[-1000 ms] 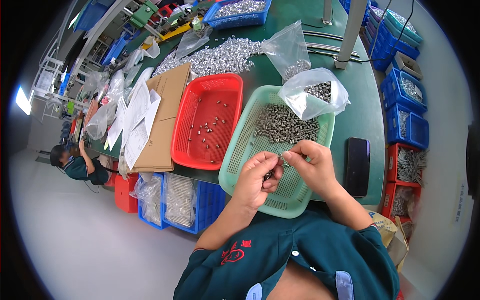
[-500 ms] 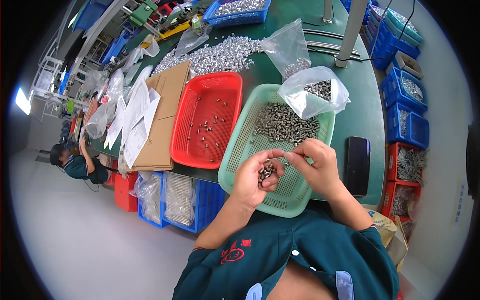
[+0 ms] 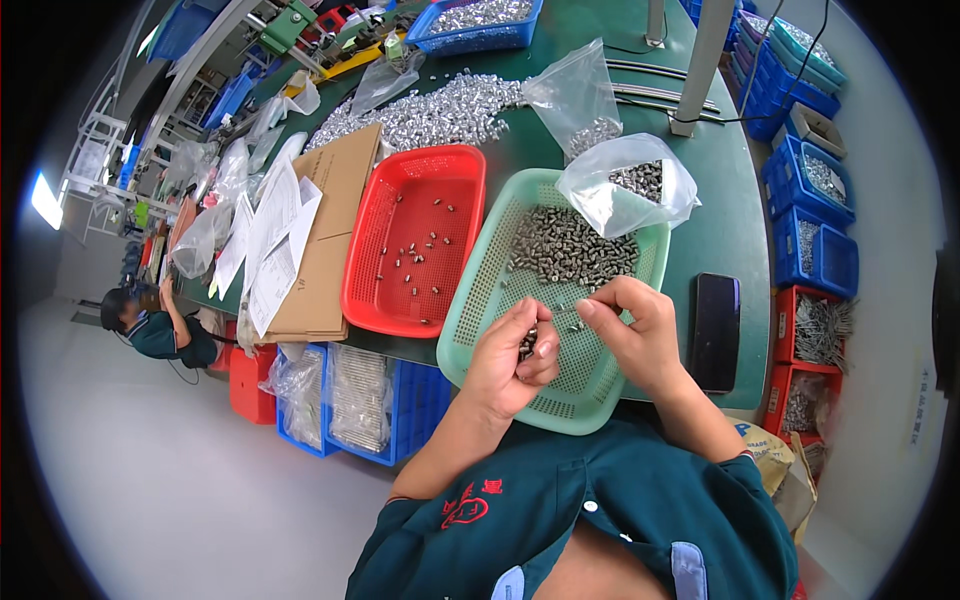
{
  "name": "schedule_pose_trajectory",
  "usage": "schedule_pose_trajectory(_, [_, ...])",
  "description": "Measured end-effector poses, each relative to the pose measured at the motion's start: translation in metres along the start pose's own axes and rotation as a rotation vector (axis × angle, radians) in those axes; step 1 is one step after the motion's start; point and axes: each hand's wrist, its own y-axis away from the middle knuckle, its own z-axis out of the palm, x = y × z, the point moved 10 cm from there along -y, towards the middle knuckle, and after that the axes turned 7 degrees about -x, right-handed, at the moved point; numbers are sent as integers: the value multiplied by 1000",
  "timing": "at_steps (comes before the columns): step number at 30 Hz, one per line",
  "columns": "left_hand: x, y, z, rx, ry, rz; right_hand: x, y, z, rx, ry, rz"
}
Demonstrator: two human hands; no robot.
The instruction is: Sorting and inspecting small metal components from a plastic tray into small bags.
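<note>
My left hand [image 3: 510, 362] is curled around several small metal fittings [image 3: 528, 343], held over the near left part of the green perforated basket [image 3: 462, 300]. My right hand [image 3: 640, 335] has thumb and forefinger pinched together over the basket's near right side; what lies between them is too small to make out. A gap separates the two hands. Beyond them, a pile of small dark-silver fittings [image 3: 570, 245] covers the far part of the basket. To its left, a red basket [image 3: 357, 290] holds several scattered fittings of the same kind.
A clear bag of fittings [image 3: 625, 185] rests on the green basket's far right corner. A phone [image 3: 715, 330] lies right of it. Shiny metal pieces [image 3: 430, 115] are heaped farther back. Cardboard [image 3: 325, 230] lies on the left. Another person [image 3: 160, 330] sits at far left.
My left fingers have drawn back from my right fingertips and curled over the fittings, opening a gap between the hands. My right hand has barely moved.
</note>
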Motion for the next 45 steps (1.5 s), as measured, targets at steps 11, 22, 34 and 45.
schedule_pose_trajectory(11, [7,2,-9,35,43,75,-2,1,7,-12,-20,-34])
schedule_pose_trajectory(22, [12,5,1,82,-135,91,-4,0,6,-5,16,-44])
schedule_pose_trajectory(34, [13,5,-2,107,-195,93,-17,-8,7,-113,81,-141])
schedule_pose_trajectory(45, [16,8,6,155,-237,96,9,-3,18,-108,-104,108])
